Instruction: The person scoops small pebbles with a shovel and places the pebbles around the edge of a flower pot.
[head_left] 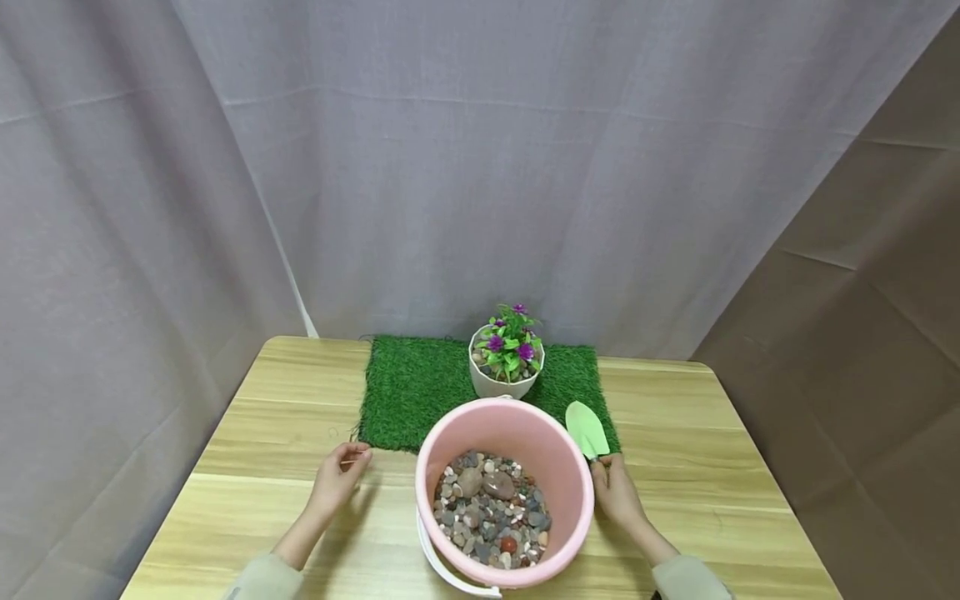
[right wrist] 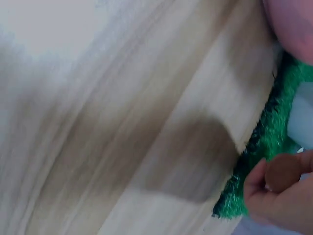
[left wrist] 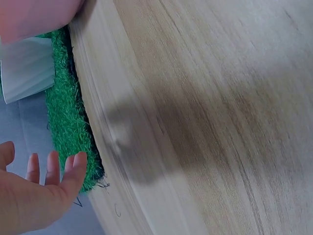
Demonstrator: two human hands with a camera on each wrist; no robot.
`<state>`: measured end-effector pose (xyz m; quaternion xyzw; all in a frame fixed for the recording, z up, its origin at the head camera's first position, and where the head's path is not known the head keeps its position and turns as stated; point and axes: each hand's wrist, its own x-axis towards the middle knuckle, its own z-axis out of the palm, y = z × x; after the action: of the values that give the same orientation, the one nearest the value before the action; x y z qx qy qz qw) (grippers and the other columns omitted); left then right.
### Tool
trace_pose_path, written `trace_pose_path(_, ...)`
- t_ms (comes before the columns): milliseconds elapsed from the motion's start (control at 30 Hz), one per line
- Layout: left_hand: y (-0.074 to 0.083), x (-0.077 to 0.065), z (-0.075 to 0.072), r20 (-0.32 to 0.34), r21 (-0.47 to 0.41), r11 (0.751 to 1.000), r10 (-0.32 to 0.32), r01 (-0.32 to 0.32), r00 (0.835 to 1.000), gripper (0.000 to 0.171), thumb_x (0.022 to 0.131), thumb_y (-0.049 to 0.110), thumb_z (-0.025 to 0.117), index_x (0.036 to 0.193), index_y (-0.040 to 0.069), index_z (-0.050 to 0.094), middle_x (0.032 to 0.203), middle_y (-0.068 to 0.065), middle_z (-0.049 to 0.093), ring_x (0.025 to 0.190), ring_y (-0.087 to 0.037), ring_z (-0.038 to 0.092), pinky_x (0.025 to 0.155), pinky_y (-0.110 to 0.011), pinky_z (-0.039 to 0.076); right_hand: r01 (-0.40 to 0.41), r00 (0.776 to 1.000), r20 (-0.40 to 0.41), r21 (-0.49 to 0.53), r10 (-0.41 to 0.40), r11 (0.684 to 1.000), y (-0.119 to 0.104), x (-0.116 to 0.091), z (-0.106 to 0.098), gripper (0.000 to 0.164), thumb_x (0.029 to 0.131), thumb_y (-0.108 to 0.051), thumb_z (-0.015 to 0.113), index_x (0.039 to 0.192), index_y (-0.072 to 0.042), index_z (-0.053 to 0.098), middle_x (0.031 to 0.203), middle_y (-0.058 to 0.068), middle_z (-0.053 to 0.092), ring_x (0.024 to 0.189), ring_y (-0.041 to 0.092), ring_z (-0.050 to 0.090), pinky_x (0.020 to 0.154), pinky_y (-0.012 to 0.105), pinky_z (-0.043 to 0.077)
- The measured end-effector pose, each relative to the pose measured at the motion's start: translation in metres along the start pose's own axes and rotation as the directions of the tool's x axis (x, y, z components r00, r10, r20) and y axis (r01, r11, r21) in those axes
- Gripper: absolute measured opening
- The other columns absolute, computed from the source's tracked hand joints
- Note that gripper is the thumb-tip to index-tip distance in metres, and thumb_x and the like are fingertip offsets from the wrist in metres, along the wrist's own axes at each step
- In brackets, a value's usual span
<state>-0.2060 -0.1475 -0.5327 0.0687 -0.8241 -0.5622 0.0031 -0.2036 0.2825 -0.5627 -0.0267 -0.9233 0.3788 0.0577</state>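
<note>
My right hand [head_left: 618, 494] grips a small trowel [head_left: 587, 429] by its handle, just right of the pink bucket [head_left: 573, 500]. The pale green blade points away from me over the turf mat. In the right wrist view, the round brown end of the handle [right wrist: 283, 172] shows between thumb and fingers. To the bucket's left, my left hand [head_left: 339, 482] hovers over the table beside the mat's near left corner, its fingers loosely bent around nothing. Mixed pebbles [head_left: 487, 525] lie in the bucket, with a few larger stones among them.
A white pot [head_left: 502, 387] with a purple-flowered plant [head_left: 513, 343] stands on the green turf mat [head_left: 420, 387] behind the bucket. The bucket's white handle [head_left: 442, 567] hangs down at its front left. Grey curtains [head_left: 480, 167] close off the wooden table [head_left: 285, 400] behind.
</note>
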Motion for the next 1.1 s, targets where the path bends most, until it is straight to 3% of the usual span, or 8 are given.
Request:
trace_pose_path(167,0.001,0.001,0.001,0.002,0.007,1.0,0.017,-0.017,1.0,0.031,0.094,0.016,0.057,0.114,-0.008,0.056,0.106,-0.025,0.062,0.091,-0.027,0.062,0.066,-0.031,0.061,0.003,0.997,-0.073,-0.02,-0.005,1.0,0.004,-0.001,0.009,0.015,0.093,0.0,0.048,0.1,0.012,0.043,0.083,0.03,0.057,0.079,0.042,0.059,0.069,0.054,0.052)
trace_pose_path(400,-0.004,-0.001,0.004,0.005,0.055,0.996,0.064,-0.065,0.998,0.025,0.093,0.013,0.058,0.107,-0.007,0.06,0.102,-0.022,0.064,0.088,-0.025,0.063,0.068,-0.017,0.056,-0.054,0.996,-0.073,-0.08,0.048,0.995,0.008,-0.008,0.019,0.017,0.095,-0.004,0.047,0.099,0.012,0.043,0.088,0.035,0.057,0.081,0.05,0.057,0.072,0.059,0.051)
trace_pose_path(533,-0.012,-0.002,0.005,-0.012,0.049,0.985,0.167,-0.167,0.986,0.027,0.093,0.018,0.058,0.101,-0.008,0.062,0.096,-0.021,0.066,0.083,-0.022,0.064,0.07,-0.023,0.059,-0.06,0.996,-0.065,-0.077,0.056,0.995,0.006,-0.011,0.022,0.017,0.096,-0.004,0.043,0.1,0.013,0.043,0.091,0.036,0.053,0.083,0.049,0.054,0.075,0.06,0.049)
trace_pose_path(567,-0.013,-0.002,0.005,-0.021,0.041,0.976,0.216,-0.215,0.976,0.028,0.093,0.02,0.058,0.099,-0.007,0.062,0.093,-0.02,0.066,0.081,-0.02,0.063,0.069,-0.023,0.059,-0.062,0.997,-0.06,-0.074,0.058,0.995,0.005,-0.012,0.021,0.017,0.096,-0.004,0.042,0.1,0.013,0.043,0.093,0.036,0.051,0.085,0.048,0.053,0.076,0.059,0.048)
trace_pose_path(667,-0.013,-0.003,0.005,-0.035,0.043,0.964,0.263,-0.262,0.964,0.031,0.094,0.023,0.056,0.097,-0.007,0.062,0.091,-0.019,0.066,0.079,-0.019,0.063,0.068,-0.029,0.06,-0.055,0.998,-0.038,-0.075,0.052,0.996,0.004,-0.012,0.02,0.016,0.095,-0.001,0.04,0.099,0.014,0.042,0.094,0.031,0.045,0.086,0.043,0.05,0.077,0.057,0.048)
trace_pose_path(800,-0.009,-0.002,0.006,-0.028,0.058,0.983,0.178,-0.176,0.984,0.025,0.093,0.016,0.057,0.1,-0.007,0.062,0.096,-0.022,0.066,0.085,-0.028,0.064,0.075,-0.032,0.061,-0.066,0.998,-0.02,-0.084,0.065,0.994,0.004,-0.011,0.019,0.014,0.094,0.0,0.039,0.098,0.013,0.042,0.094,0.03,0.045,0.086,0.042,0.051,0.076,0.056,0.049)
trace_pose_path(900,-0.006,-0.002,0.006,-0.033,0.087,0.988,0.13,-0.126,0.991,0.02,0.093,0.01,0.058,0.102,-0.007,0.062,0.099,-0.022,0.066,0.088,-0.028,0.064,0.077,-0.026,0.06,-0.066,0.998,0.002,-0.091,0.067,0.994,0.004,-0.01,0.018,0.015,0.094,0.0,0.039,0.098,0.014,0.042,0.094,0.031,0.047,0.087,0.043,0.052,0.078,0.057,0.049)
trace_pose_path(1100,-0.009,-0.001,0.004,-0.081,0.138,0.982,0.139,-0.127,0.987,0.017,0.091,0.006,0.059,0.103,-0.005,0.063,0.097,-0.019,0.068,0.084,-0.022,0.064,0.072,-0.017,0.057,-0.054,0.995,0.078,-0.096,0.062,0.994,0.001,-0.008,0.012,0.018,0.096,-0.005,0.042,0.095,0.013,0.043,0.091,0.027,0.046,0.086,0.039,0.051,0.077,0.054,0.05)
